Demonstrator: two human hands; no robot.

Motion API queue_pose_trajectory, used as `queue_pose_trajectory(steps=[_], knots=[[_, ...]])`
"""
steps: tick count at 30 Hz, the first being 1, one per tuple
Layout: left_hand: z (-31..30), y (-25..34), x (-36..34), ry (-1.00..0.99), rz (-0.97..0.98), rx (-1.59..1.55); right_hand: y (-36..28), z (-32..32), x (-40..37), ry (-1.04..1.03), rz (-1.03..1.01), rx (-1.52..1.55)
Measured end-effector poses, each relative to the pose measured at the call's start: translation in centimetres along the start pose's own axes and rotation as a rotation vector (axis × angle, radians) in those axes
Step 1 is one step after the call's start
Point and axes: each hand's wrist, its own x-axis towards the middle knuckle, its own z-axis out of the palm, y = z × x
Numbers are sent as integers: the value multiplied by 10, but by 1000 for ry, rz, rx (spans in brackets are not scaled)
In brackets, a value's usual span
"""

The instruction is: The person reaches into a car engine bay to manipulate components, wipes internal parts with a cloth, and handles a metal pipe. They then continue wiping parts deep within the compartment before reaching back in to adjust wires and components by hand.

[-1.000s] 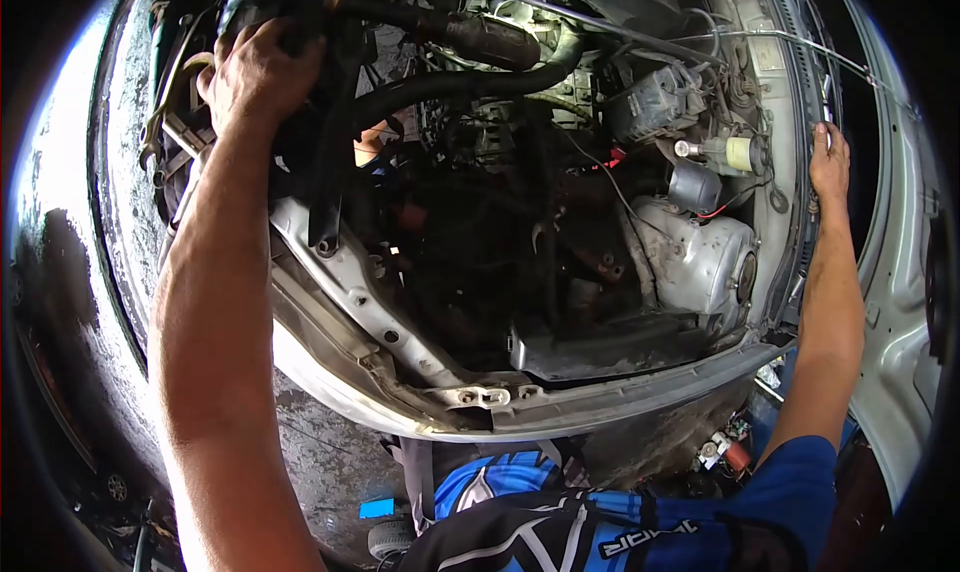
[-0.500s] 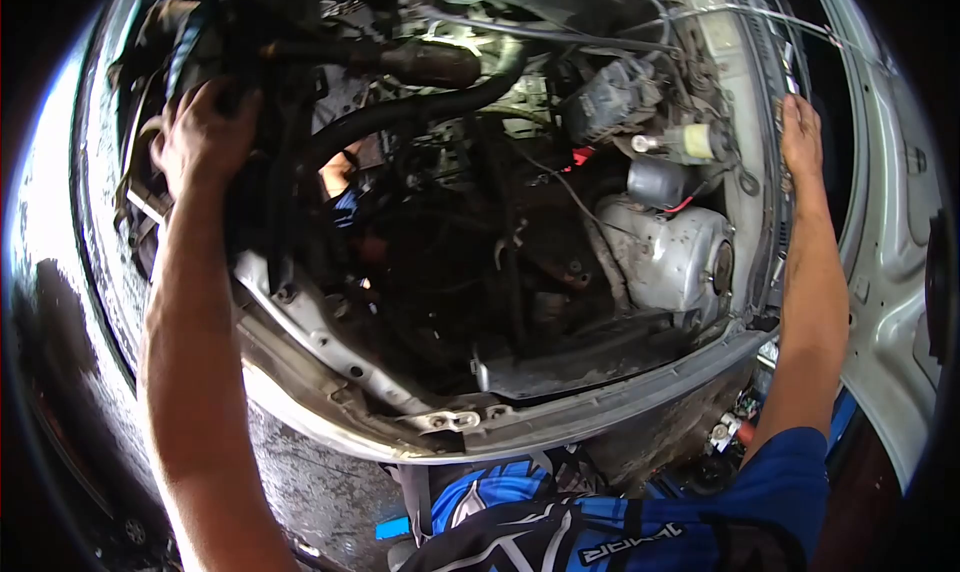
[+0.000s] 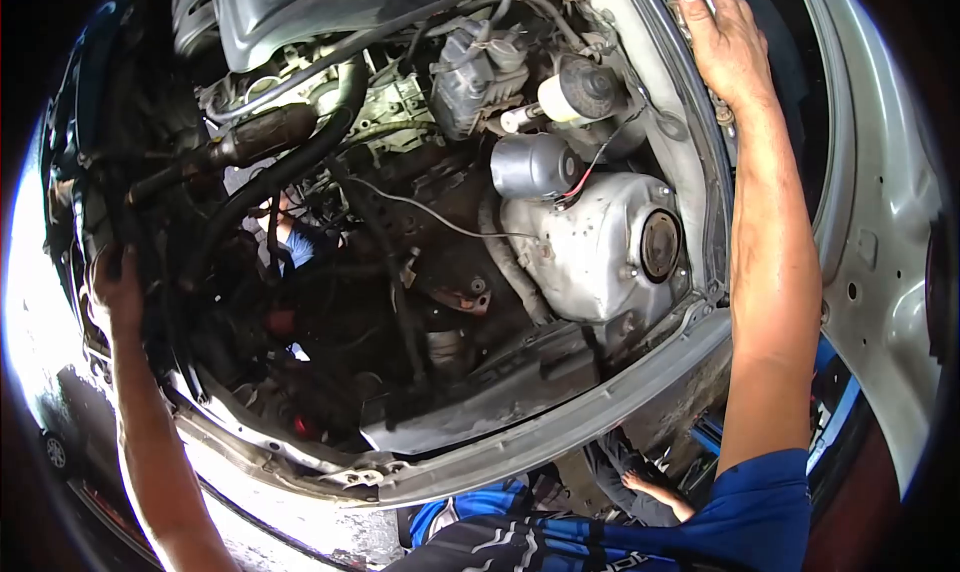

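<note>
My left hand (image 3: pixel 116 294) rests at the front edge of the engine bay, against dark parts beside the front crossmember (image 3: pixel 250 427). Its thumb and fingers are apart, though shadow hides some of the fingertips. Along the cowl (image 3: pixel 690 122) at the windscreen base lies my right hand (image 3: pixel 728 47), fingers stretched out and nothing visible in them. Between my arms is the open engine bay, with a silver strut tower (image 3: pixel 600 262), a grey cylindrical canister (image 3: pixel 533 165) and a brake fluid reservoir (image 3: pixel 570 94). A thick black hose (image 3: pixel 300 162) crosses the bay's left half.
A grey plastic engine cover (image 3: pixel 320 7) is at the top. Through a gap low in the bay, a person's blue clothing (image 3: pixel 297 247) shows. Near the fender (image 3: pixel 560 412), another person's dark trousers (image 3: pixel 625 477) are visible. An open car door (image 3: pixel 880 232) stands at right.
My view has shifted toward the strut tower side and closer. In the picture my left hand sits lower and further left, my right hand higher and further left along the cowl.
</note>
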Motion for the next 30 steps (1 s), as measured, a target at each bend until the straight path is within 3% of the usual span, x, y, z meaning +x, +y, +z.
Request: queue_pose_trajectory(steps=[2,4,10,14,16,22,24,26,29,30], knots=[[3,-5,0,-4,-12,-31,-8,-9,-5,-30,82,15],[4,-7,-1,-26,-25,-97,-8,-8,-6,-15,-6,29],[2,-15,-1,-53,-9,-115,-18,-11,-10,-10,33,31],[8,-28,-1,-42,-6,-170,-30,-10,-17,85,-40,118],[5,-27,-3,-48,-5,-140,-24,-8,-9,26,43,284],[4,-25,-3,-47,-35,-147,-21,-5,-12,76,-54,252],[4,-21,-4,-43,-51,-158,3,-3,-2,-27,23,275],[2,-16,-5,-21,5,-92,27,9,9,53,-116,84],[-3,1,-8,27,41,-90,14,7,5,46,-3,84],[-1,8,-10,19,-52,-195,17,8,7,35,-2,78]])
